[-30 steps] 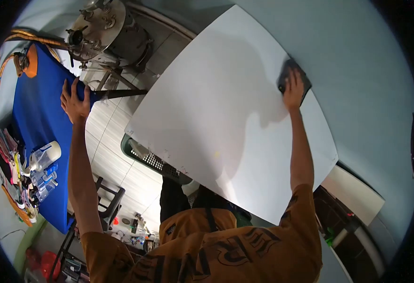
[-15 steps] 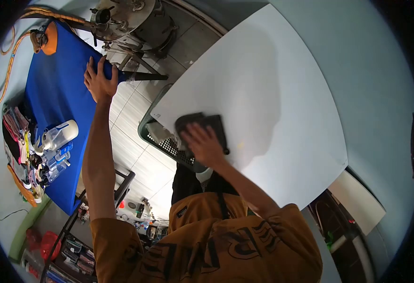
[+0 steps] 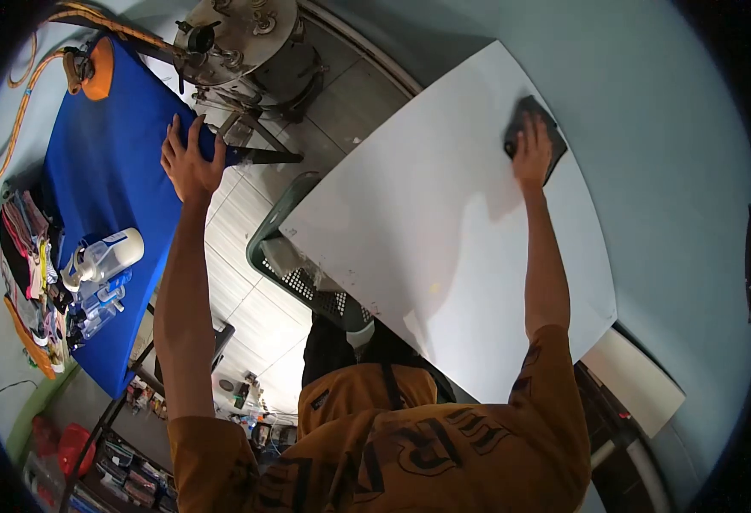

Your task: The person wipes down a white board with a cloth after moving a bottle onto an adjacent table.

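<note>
On the white tabletop, close to its far right edge, lies a dark folded cloth. My right hand rests on it with fingers stretched out flat over the top; a small round dark part shows at the cloth's left corner. My left hand is spread open on the edge of the blue ironing board, holding nothing. An orange clothes iron stands at the board's far end. A pump bottle and smaller spray bottles lie on the board's near part.
A dark green perforated basket sits under the table's left corner. Behind the board stands a metal boiler tank, with an orange hose at left. Folded clothes are stacked by the wall. A red bag is at lower left.
My right hand and the dark cloth have moved from the table's near left side to its far right edge. My left hand stays on the blue board.
</note>
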`<move>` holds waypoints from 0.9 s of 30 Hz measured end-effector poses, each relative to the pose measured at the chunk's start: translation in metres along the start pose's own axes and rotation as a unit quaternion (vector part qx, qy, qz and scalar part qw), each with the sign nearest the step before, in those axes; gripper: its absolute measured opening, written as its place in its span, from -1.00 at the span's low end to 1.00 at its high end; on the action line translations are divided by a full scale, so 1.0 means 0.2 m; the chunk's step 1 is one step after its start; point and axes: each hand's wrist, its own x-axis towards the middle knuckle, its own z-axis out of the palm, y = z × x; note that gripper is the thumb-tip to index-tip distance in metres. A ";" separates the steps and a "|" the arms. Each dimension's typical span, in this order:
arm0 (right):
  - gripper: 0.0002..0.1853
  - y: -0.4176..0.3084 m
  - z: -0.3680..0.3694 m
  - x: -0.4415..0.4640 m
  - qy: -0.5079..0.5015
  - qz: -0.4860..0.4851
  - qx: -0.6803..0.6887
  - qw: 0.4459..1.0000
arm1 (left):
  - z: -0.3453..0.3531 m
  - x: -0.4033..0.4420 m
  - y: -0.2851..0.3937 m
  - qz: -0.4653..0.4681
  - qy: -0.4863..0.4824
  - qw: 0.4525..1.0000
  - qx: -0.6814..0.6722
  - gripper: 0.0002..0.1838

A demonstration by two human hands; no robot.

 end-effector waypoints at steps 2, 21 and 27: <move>-0.54 0.01 0.05 0.04 0.021 0.081 -0.054 0.995 | -0.01 0.00 0.00 0.002 0.001 1.000 0.003 -0.51; -0.36 -1.38 -0.12 -0.36 -0.253 -0.356 0.314 0.843 | -0.04 0.03 0.05 -0.015 -0.030 0.999 0.008 -0.48; -0.62 -0.71 0.06 0.35 -0.075 -0.117 0.190 0.972 | -0.04 0.04 0.06 -0.006 -0.031 0.999 0.008 -0.48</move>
